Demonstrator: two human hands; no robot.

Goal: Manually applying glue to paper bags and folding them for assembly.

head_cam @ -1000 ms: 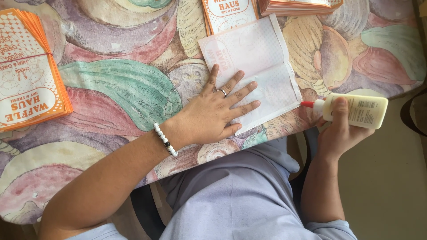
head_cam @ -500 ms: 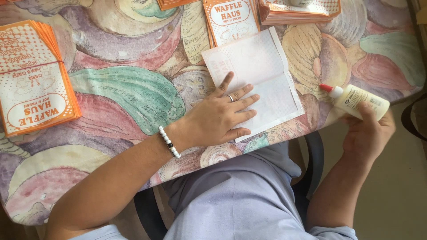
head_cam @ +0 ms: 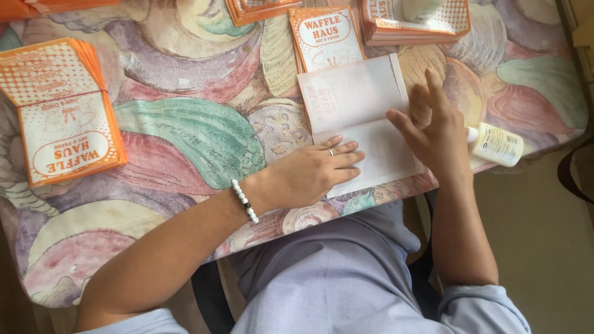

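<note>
A white unfolded paper bag blank lies near the table's front edge. My left hand, with a ring and a bead bracelet on the wrist, presses flat on the sheet's lower left part. My right hand hovers with fingers spread over the sheet's right edge, holding nothing. A small cream glue bottle with a white cap lies on its side on the table just right of that hand.
Stacks of orange-and-white printed paper bags sit at the left, behind the sheet and at the back right. The table has a colourful shell-pattern cloth; its front edge runs just below my hands.
My right hand has set the glue bottle down on the table and moved left over the sheet's right edge. My left hand slid slightly down on the sheet.
</note>
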